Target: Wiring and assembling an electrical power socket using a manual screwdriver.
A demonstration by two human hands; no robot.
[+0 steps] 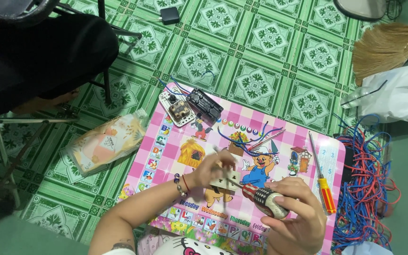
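- Right hand [293,212] grasps a screwdriver [260,198] near the board's [175,151] front edge, shaft running left toward the part.
- Left hand [209,171] grips a small beige part [226,182], touching the tip.
- Second screwdriver [321,177] lies by the right edge; battery holder [205,105] sits at the far-left corner.

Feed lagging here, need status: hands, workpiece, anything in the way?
Left hand grips small beige switch part. Right hand holds striped-handle screwdriver, tip at the part. Spare red-handled screwdriver and wire pile lie right, not obstructing.
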